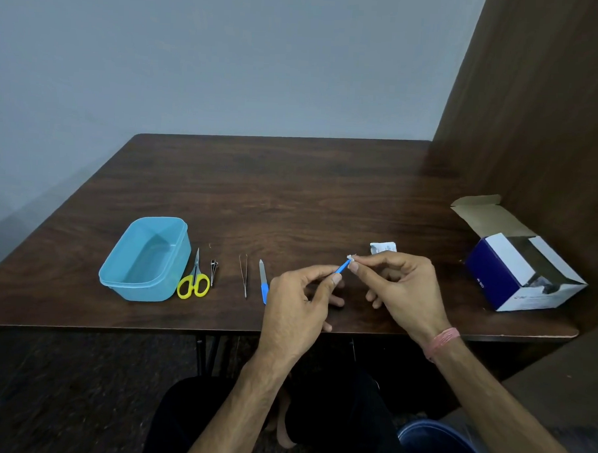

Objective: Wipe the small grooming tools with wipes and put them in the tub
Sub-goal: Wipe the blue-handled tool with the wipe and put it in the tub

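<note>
My left hand pinches a thin blue tool above the table's front edge. My right hand pinches a small white wipe against the tool's far tip. An empty light-blue tub stands at the left. Beside it in a row lie yellow-handled scissors, a small nail clipper, tweezers and a blue-handled nail file. The file's handle end is partly hidden by my left hand.
A torn white wipe wrapper lies just behind my right hand. An open blue-and-white cardboard box sits at the right, next to a brown wooden panel. The dark wooden table meets a grey wall. A blue bin stands below.
</note>
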